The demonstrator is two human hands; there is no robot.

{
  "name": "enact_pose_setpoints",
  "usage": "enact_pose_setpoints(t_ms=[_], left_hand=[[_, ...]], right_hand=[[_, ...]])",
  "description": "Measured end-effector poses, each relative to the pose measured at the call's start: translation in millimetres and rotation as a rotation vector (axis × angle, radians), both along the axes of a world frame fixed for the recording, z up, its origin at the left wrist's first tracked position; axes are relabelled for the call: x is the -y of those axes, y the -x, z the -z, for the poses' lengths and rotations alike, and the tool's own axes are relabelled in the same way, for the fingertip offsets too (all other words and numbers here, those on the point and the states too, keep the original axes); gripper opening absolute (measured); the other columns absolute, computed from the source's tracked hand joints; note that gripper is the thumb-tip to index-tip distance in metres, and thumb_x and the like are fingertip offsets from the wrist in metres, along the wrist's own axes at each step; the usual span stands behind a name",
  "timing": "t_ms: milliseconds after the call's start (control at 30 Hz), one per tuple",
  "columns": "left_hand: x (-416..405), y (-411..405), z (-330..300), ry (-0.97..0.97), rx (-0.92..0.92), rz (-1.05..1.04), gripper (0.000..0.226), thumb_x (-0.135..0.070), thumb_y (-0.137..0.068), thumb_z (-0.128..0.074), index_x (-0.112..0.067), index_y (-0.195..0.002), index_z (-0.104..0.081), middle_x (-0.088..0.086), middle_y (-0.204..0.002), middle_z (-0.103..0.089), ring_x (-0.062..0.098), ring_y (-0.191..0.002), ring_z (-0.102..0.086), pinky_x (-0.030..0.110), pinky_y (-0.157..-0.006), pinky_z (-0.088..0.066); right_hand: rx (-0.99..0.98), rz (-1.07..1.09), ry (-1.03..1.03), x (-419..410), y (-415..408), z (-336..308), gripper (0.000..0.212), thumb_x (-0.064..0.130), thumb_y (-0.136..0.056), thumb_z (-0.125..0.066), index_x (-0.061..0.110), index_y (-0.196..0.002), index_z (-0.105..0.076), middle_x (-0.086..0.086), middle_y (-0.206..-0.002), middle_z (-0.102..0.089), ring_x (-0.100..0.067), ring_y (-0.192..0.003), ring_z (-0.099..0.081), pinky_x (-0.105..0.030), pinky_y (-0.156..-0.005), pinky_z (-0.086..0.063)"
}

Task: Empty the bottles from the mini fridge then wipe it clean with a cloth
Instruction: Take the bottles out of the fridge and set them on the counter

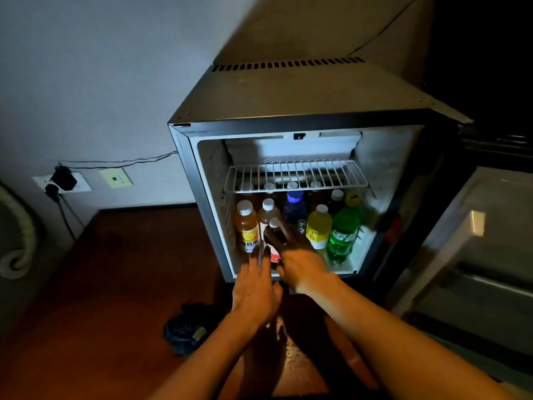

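Both arms reach forward into the open fridge (288,116). The right hand (302,267) grips a dark bottle (275,235) at the front edge; the left hand (255,295) lies flat, fingers straight, just beside it.

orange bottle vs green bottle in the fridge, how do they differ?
The orange bottle has a white cap and stands at the far left; the green bottle has a yellow cap and stands at the right. The orange one is upright, the green one leans. Both stand on the fridge floor, untouched by the hands.
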State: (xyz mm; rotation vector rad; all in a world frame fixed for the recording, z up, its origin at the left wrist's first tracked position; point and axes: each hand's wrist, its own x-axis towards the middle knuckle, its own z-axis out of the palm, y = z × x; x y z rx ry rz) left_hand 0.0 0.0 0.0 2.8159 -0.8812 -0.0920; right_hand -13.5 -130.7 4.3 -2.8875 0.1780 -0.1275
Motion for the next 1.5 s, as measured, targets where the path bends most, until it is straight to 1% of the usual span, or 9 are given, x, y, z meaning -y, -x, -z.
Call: enact_pose_setpoints(t_ms=[133, 300, 500, 733, 967, 1067, 1167, 1300, 1500], left_hand=[[-2, 4, 3, 0.065, 0.000, -0.014, 0.073, -0.038, -0.092, -0.049, -0.014, -0.151, -0.013, 0.009, -0.144, -0.032, 0.024, -0.131, -0.035, 0.035, -0.111, -0.032], [2, 5, 13, 0.151, -0.064, -0.012, 0.070, -0.034, -0.091, -0.051, -0.014, -0.149, -0.017, 0.009, -0.146, -0.030, 0.023, -0.134, -0.030, 0.032, -0.114, -0.027], [9, 7, 22, 0.282, -0.149, 0.004, 0.072, -0.024, -0.083, -0.060, -0.015, -0.145, -0.023, 0.006, -0.143, -0.032, 0.022, -0.130, -0.039, 0.032, -0.107, -0.039], [11, 10, 24, 0.478, -0.190, -0.003, 0.059, -0.023, -0.080, -0.065, -0.023, -0.134, -0.038, -0.003, -0.128, -0.046, 0.014, -0.113, -0.051, 0.033, -0.091, -0.048], [22, 0, 22, 0.466, -0.131, 0.003, 0.029, -0.027, -0.079, -0.062, -0.024, -0.107, -0.057, -0.002, -0.104, -0.066, 0.019, -0.094, -0.063, 0.031, -0.077, -0.050], [20, -4, 17, 0.437, -0.150, -0.023, 0.037, -0.042, -0.069, -0.071, -0.028, -0.102, -0.059, -0.006, -0.099, -0.068, 0.016, -0.091, -0.065, 0.028, -0.069, -0.047], [18, -5, 16, 0.443, -0.156, -0.034, 0.055, -0.048, -0.060, -0.080, -0.028, -0.108, -0.061, -0.007, -0.102, -0.069, 0.015, -0.093, -0.064, 0.025, -0.069, -0.045], [19, -4, 9, 0.467, -0.134, -0.029, 0.059, -0.046, -0.060, -0.083, -0.027, -0.112, -0.061, -0.006, -0.107, -0.068, 0.013, -0.097, -0.062, 0.020, -0.070, -0.038], [25, -3, 2, 0.496, -0.129, -0.017, 0.062, -0.046, -0.061, -0.083, -0.026, -0.115, -0.059, -0.004, -0.111, -0.068, 0.015, -0.099, -0.063, 0.025, -0.076, -0.047]], right_hand=[[0.024, 0.031, 0.036, -10, 12, -2, 0.077, 0.022, -0.086, -0.055, 0.039, -0.152, -0.019, -0.010, -0.160, -0.018, -0.039, -0.133, -0.040, -0.046, -0.095, -0.047], [0.013, 0.078, 0.041, -5, 9, -4, 0.075, 0.022, -0.093, -0.056, 0.033, -0.153, -0.012, -0.013, -0.160, -0.005, -0.042, -0.119, -0.052, -0.049, -0.091, -0.050], [0.059, 0.075, 0.073, -9, 12, -5, 0.045, 0.027, -0.100, -0.045, 0.024, -0.143, -0.033, -0.015, -0.121, -0.056, -0.034, -0.104, -0.061, -0.042, -0.082, -0.051], [0.304, 0.035, -0.102, -12, 46, 17, 0.044, 0.040, -0.083, -0.052, 0.019, -0.122, -0.053, -0.007, -0.109, -0.055, -0.025, -0.094, -0.057, -0.035, -0.067, -0.055], [0.381, -0.014, -0.229, -4, 58, 8, 0.025, 0.031, -0.098, -0.044, 0.020, -0.119, -0.053, -0.001, -0.112, -0.054, -0.019, -0.100, -0.054, -0.035, -0.079, -0.050], [0.385, 0.132, -0.011, 8, 51, -5, 0.028, 0.038, -0.096, -0.044, 0.018, -0.110, -0.058, -0.007, -0.108, -0.056, -0.024, -0.095, -0.054, -0.038, -0.083, -0.048], [0.337, 0.359, 0.152, 25, 45, -15, 0.028, 0.036, -0.081, -0.058, 0.018, -0.103, -0.060, -0.015, -0.124, -0.053, -0.036, -0.114, -0.050, -0.050, -0.101, -0.040], [0.131, 0.483, 0.256, 45, 43, -42, 0.039, 0.042, -0.077, -0.064, 0.017, -0.106, -0.067, -0.021, -0.132, -0.052, -0.042, -0.129, -0.039, -0.054, -0.111, -0.025], [-0.132, 0.431, 0.334, 48, 41, -65, 0.043, 0.045, -0.091, -0.047, 0.017, -0.120, -0.063, -0.009, -0.124, -0.060, -0.031, -0.122, -0.050, -0.043, -0.107, -0.033]])
